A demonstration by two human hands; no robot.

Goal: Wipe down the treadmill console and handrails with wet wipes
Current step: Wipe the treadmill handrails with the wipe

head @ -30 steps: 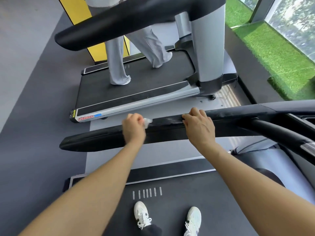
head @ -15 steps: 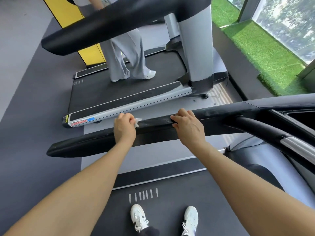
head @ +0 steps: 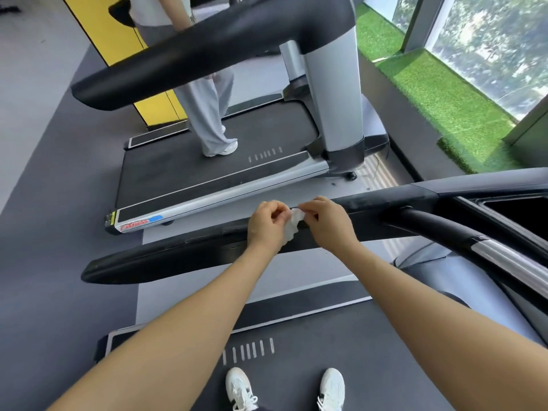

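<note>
Since the frame half a second earlier, your right hand [head: 327, 225] has left its hold on the handrail [head: 184, 253] and come in to meet your left hand [head: 267, 226] at the centre of the frame; the view has also swung, so that the neighbouring treadmill [head: 213, 173] now sits higher and more to the right. Both hands now pinch the wet wipe [head: 293, 225], a small crumpled white wad held between them just above the top of the black handrail: the grip of each hand is closed on the wipe, left fingers curled round its left edge, right thumb and fingertips nipping its upper right corner. Whether the wipe's lower end touches the rail cannot be told. The handrail runs from the lower left of the frame up to the right, where it joins the console frame [head: 474, 191] at the right edge. Your two white shoes [head: 240, 390] stand on the dark belt [head: 341, 345] at the bottom centre. In the upper half of the frame, another person in pale grey trousers [head: 207, 114] stands on the neighbouring treadmill. A yellow panel [head: 115, 34] occupies the upper left, and a strip of green artificial turf [head: 444, 99] lies along the window at upper right.
</note>
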